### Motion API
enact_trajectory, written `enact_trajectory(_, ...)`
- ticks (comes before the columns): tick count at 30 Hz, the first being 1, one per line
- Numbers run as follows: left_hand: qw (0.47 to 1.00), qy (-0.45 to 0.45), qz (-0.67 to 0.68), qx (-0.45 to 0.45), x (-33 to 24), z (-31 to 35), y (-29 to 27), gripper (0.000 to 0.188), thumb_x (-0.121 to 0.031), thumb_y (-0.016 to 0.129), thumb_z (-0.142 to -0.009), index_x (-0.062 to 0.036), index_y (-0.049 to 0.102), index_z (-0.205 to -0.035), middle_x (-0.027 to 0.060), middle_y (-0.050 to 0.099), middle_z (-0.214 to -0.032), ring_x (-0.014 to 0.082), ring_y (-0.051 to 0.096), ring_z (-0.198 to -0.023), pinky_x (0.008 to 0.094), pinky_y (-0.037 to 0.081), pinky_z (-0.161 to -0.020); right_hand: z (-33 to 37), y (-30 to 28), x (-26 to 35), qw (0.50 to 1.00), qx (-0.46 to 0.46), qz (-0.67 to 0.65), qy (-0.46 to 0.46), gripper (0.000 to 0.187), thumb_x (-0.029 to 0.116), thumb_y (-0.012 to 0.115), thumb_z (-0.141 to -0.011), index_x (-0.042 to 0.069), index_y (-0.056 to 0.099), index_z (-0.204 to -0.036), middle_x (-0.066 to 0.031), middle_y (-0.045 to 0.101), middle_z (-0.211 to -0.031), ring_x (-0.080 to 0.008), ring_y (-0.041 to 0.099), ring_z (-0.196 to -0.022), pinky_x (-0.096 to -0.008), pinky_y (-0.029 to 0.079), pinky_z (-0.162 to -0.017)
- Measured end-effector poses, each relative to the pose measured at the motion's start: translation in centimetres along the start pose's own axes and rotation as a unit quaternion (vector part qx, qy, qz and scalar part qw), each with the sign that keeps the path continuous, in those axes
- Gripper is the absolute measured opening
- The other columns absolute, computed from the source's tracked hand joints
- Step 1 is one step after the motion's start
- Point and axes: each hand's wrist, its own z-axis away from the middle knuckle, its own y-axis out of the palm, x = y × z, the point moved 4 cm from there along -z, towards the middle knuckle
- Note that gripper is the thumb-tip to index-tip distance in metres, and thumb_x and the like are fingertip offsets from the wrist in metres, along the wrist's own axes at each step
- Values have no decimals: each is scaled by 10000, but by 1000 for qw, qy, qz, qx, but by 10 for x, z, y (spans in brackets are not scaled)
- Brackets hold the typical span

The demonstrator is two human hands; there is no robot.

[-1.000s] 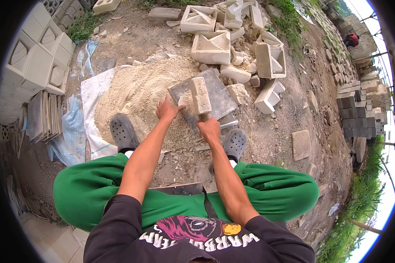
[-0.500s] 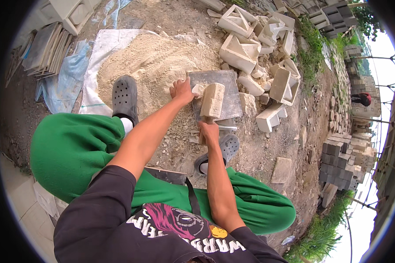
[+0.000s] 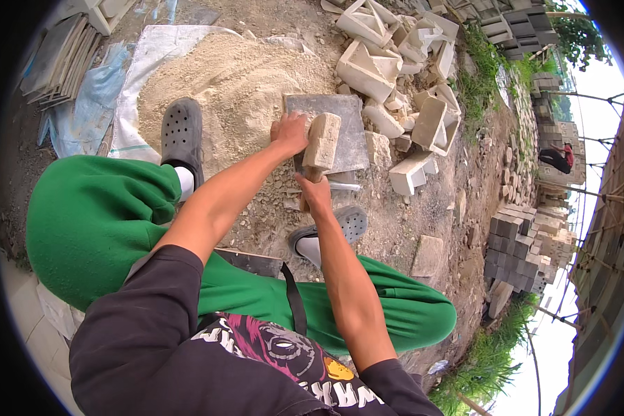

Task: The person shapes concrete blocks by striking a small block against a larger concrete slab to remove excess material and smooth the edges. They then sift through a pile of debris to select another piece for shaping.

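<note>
My right hand [image 3: 315, 193] is wrapped round the short wooden handle of a mallet. Its thick, pale, dust-covered head [image 3: 322, 142] is over a dark grey slab [image 3: 348, 114] lying on the ground between my feet. Curled at the slab's left edge, my left hand [image 3: 289, 132] is right beside the mallet head. The mallet hides its fingertips and what they may hold. A heap of crushed, sand-coloured rubble [image 3: 222, 80] spreads beyond my left hand, on a white woven sheet [image 3: 128, 104].
Broken pale moulded blocks [image 3: 369, 69] pile up right of the slab. My clogs [image 3: 182, 135] stand on either side. Thin boards [image 3: 62, 62] lean at the far left by blue plastic sheeting [image 3: 87, 114]. Grey blocks [image 3: 516, 246] are stacked far right; a person [image 3: 560, 158] is in the distance.
The view has shifted, so the scene sits further left and up. The pale chunk seen by my left thumb is now out of sight behind the mallet head. The distant person's posture has changed.
</note>
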Motion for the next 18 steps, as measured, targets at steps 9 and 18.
enact_trajectory(9, 999, -1, 2, -42, 13, 12, 2, 597, -291, 658, -853, -138, 490, -1405, 100, 520, -1366, 300, 458, -1298, 498, 411, -1020, 12, -13, 13, 996, 41, 77, 25, 556, 402, 825, -733, 6, 643, -1079, -134, 699, -991, -229, 671, -822, -364, 516, -775)
enact_trajectory(18, 997, -20, -78, 15, 10, 14, -5, 591, -213, 531, -941, -224, 378, -1512, 104, 478, -1461, 326, 470, -1323, 507, 412, -1041, 36, -17, 10, 993, 66, 80, 58, 646, 519, 823, -674, -20, 674, -997, -154, 701, -803, -254, 689, -709, -383, 532, -643)
